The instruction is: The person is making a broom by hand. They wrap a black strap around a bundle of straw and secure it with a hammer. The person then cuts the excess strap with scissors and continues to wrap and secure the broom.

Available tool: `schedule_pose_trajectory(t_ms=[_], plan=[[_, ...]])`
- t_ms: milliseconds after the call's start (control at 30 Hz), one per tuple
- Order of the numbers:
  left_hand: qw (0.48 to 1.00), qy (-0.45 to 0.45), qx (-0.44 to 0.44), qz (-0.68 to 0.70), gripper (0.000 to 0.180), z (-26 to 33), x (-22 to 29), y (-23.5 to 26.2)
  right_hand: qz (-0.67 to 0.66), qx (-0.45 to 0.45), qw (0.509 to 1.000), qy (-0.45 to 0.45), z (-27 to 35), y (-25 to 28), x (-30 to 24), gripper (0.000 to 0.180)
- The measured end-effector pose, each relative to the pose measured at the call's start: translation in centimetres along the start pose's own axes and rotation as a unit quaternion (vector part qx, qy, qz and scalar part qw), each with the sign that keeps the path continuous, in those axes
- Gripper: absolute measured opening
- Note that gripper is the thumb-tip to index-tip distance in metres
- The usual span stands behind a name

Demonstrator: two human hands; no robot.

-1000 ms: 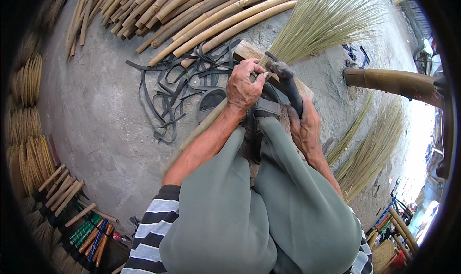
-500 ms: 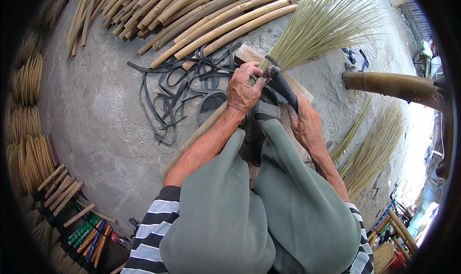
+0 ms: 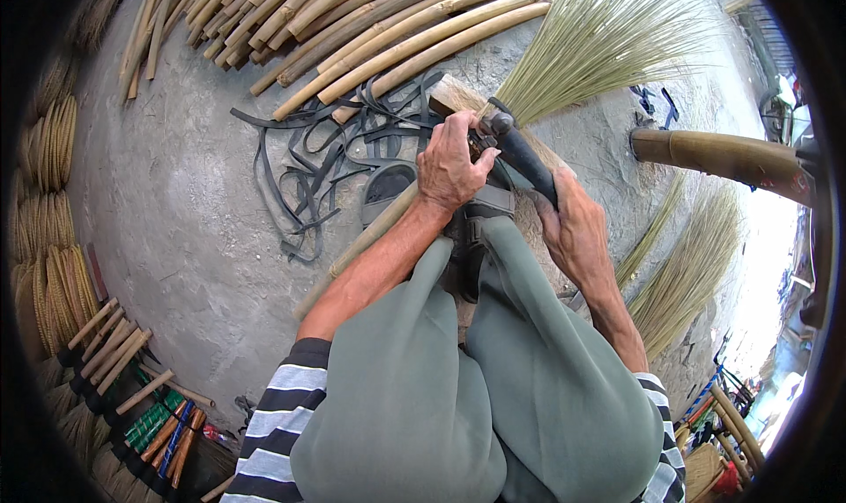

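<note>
A broom in the making lies slantwise before me, its pale grass bristles (image 3: pixel 608 49) fanned out at the top right. Its wooden handle (image 3: pixel 374 239) runs down beneath my left forearm. My left hand (image 3: pixel 451 164) is closed round the handle near the binding, thumb apart from the fingers; their tips are partly hidden. In my right hand (image 3: pixel 577 230) is a hammer (image 3: pixel 529 159) with a thick black grip, its dark head resting at the bound neck of the broom. A wooden block (image 3: pixel 454 96) lies under that neck, beyond my sandalled feet.
Black rubber strips (image 3: pixel 304 181) lie tangled left of my feet. Many bamboo poles (image 3: pixel 388 40) are piled at the far side. Loose grass bundles (image 3: pixel 692 274) and a thick bamboo post (image 3: pixel 705 151) are on the right. Finished brooms (image 3: pixel 115 358) stand at the lower left.
The hammer's grip and my right hand have shifted slightly right and nearer the broom's neck. My left thumb has moved down, away from the hammer head.
</note>
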State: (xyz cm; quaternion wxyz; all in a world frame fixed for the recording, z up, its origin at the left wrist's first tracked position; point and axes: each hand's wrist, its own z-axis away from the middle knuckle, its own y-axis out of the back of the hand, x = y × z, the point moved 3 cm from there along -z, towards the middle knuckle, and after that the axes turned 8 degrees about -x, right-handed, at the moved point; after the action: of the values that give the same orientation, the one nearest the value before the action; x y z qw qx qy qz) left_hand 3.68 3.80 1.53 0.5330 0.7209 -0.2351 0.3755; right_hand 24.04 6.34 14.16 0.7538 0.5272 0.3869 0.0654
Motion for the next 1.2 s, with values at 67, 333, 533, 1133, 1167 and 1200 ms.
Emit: schedule_pose_trajectory(t_ms=[67, 333, 533, 1133, 1167, 1200], plan=[[1.0, 0.007, 0.005, -0.004, 0.072, 0.3, -0.1, -0.3, -0.035, 0.023, 0.999, 0.027, 0.5, 0.3, -0.7, 0.039], [1.0, 0.015, 0.0, -0.005, 0.07, 0.2, 0.3, -0.4, 0.092, -0.097, 0.987, -0.083, 0.2, -1.1, 1.9, 0.031], [0.999, 0.023, -0.033, -0.003, 0.068, 0.4, 0.1, -0.2, -0.092, 0.039, 0.995, 0.002, 2.7, -2.3, 1.1, 0.028], [0.999, 0.027, -0.03, 0.005, 0.072, -0.1, -0.6, 0.0, -0.401, 0.169, 0.89, -0.132, 1.7, -6.4, 4.1, 0.034], [0.999, 0.026, -0.03, 0.003, 0.072, -0.1, -0.6, 0.0, -0.216, 0.094, 0.965, -0.116, 1.1, -6.5, 4.3, 0.033], [0.999, 0.031, -0.037, 0.001, 0.072, -0.1, -0.6, 0.0, -0.199, -0.043, 0.969, -0.137, 0.2, -7.5, 4.7, 0.031]])
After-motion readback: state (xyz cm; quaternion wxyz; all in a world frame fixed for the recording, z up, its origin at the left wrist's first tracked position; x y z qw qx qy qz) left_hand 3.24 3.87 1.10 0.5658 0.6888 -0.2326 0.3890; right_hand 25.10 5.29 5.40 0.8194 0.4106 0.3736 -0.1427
